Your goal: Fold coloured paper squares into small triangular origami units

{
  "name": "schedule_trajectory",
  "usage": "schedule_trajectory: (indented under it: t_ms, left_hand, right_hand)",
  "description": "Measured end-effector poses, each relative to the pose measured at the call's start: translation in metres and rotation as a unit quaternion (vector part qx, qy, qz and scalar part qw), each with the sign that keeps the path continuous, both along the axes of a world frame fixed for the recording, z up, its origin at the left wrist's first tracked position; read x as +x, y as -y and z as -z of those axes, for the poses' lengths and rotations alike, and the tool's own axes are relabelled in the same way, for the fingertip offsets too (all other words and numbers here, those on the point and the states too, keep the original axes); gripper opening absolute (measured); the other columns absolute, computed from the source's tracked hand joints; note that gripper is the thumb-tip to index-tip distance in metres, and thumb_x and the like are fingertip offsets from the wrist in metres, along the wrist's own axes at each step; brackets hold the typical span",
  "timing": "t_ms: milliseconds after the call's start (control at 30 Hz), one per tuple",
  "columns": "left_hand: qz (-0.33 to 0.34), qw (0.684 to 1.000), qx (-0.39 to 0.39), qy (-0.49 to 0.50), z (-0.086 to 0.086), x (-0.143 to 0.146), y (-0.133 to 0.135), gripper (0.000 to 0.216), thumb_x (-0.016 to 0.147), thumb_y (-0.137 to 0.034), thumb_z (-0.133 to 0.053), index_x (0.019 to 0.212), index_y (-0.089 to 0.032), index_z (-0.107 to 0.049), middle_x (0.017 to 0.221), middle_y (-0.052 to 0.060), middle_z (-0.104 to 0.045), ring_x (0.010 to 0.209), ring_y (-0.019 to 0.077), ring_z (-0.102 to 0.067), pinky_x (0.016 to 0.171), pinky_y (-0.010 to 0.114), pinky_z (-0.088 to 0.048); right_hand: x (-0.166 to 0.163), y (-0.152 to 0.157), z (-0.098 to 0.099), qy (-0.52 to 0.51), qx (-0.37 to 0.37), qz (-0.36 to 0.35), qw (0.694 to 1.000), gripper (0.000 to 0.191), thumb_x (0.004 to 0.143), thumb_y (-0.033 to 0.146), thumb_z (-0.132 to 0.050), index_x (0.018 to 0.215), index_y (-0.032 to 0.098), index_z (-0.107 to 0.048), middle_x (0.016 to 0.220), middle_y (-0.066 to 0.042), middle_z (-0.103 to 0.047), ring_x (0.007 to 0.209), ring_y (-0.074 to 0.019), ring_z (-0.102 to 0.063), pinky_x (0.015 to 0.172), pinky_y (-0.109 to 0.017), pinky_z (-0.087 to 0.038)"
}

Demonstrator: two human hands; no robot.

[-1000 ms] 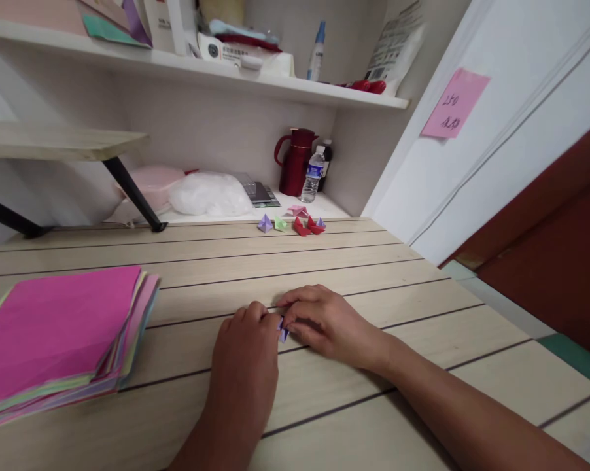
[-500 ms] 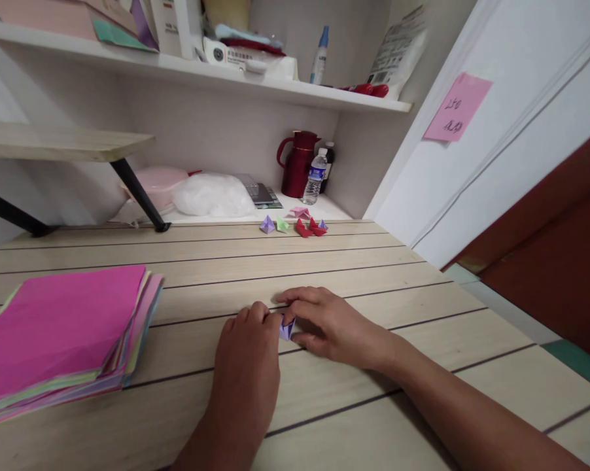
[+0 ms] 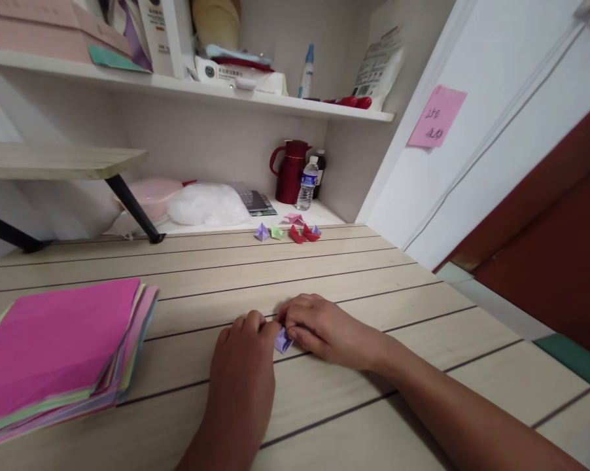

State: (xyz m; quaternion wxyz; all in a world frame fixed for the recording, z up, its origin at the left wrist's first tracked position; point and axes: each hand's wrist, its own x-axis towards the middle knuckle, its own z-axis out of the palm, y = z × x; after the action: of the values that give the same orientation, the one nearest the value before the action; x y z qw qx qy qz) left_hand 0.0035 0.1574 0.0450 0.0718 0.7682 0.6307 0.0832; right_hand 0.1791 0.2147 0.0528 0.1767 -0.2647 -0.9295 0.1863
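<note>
A small folded lilac paper piece (image 3: 282, 340) lies on the wooden table (image 3: 324, 275) between my two hands. My left hand (image 3: 243, 356) has its fingers curled and pinches the piece's left edge. My right hand (image 3: 319, 327) has its fingers closed over the right side, thumb and forefinger pressed on the paper. Most of the piece is hidden under my fingers.
A stack of coloured paper sheets (image 3: 54, 350), pink on top, lies at the left. Several small folded paper shapes (image 3: 288, 231) sit at the table's far edge. Behind are a red jug (image 3: 290, 171), a water bottle (image 3: 307, 183), a white bag (image 3: 207, 204) and a loaded shelf (image 3: 177, 82).
My right hand's fingers have closed down tighter over the lilac piece, and both hands have drawn closer together. The camera has tilted slightly.
</note>
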Motion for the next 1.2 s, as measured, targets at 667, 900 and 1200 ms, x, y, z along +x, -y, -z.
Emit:
schedule_trajectory:
  t_ms: [667, 900, 1200]
  left_hand:
    - [0.004, 1.000, 0.003, 0.028, 0.001, -0.002, -0.004, 0.030, 0.090, -0.012, -0.047, 0.105, -0.026, -0.068, 0.107, 0.005, -0.065, 0.100, 0.0221, -0.059, 0.086, 0.036, -0.041]
    - [-0.026, 0.993, 0.010, 0.116, 0.003, -0.006, -0.009, 0.020, 0.085, -0.010, -0.057, 0.092, -0.023, -0.070, 0.097, 0.002, -0.067, 0.090, 0.0173, -0.062, 0.082, 0.031, -0.042]
    - [-0.037, 0.989, 0.013, 0.145, 0.000, -0.010, -0.009, 0.022, 0.084, -0.008, -0.054, 0.080, -0.023, -0.070, 0.087, 0.000, -0.067, 0.081, 0.0144, -0.062, 0.074, 0.026, -0.042]
  right_hand:
    - [0.010, -0.008, 0.007, 0.000, -0.002, -0.021, 1.000, 0.012, 0.084, 0.014, -0.070, 0.092, 0.023, -0.067, 0.123, -0.005, -0.066, 0.112, -0.0197, -0.062, 0.100, -0.036, -0.043]
    - [0.013, -0.013, 0.007, -0.044, 0.005, 0.007, 0.999, 0.012, 0.082, 0.016, -0.073, 0.092, 0.022, -0.070, 0.108, -0.004, -0.071, 0.101, -0.0178, -0.065, 0.092, -0.030, -0.047]
    - [0.011, -0.013, 0.009, -0.045, 0.010, 0.036, 0.998, 0.005, 0.081, 0.021, -0.076, 0.080, 0.020, -0.072, 0.082, -0.002, -0.072, 0.081, -0.0165, -0.065, 0.078, -0.027, -0.048]
